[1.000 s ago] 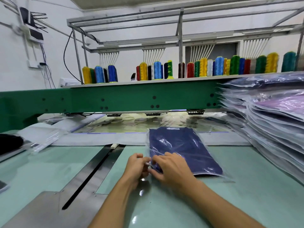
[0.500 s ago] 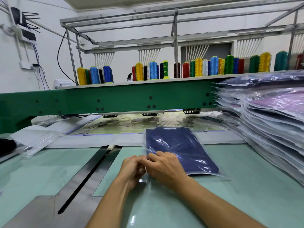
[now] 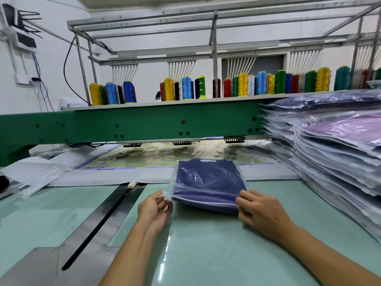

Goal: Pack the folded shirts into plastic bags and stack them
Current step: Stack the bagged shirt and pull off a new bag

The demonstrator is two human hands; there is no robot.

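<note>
Together — 2 hands [image 3: 153, 210] [image 3: 266, 213] pinch 1 bagged shirt [image 3: 208, 182].

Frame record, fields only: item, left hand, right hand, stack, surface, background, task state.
item: navy folded shirt inside clear plastic bag
left hand: left hand pinches the bag's near left corner
right hand: right hand grips the bag's near right corner
stack: bagged shirts piled at right, navy and pink visible
surface: pale green table
background: green machine beam, thread spools on the shelf above it
task state: shirt bagged, not yet on the stack
</note>
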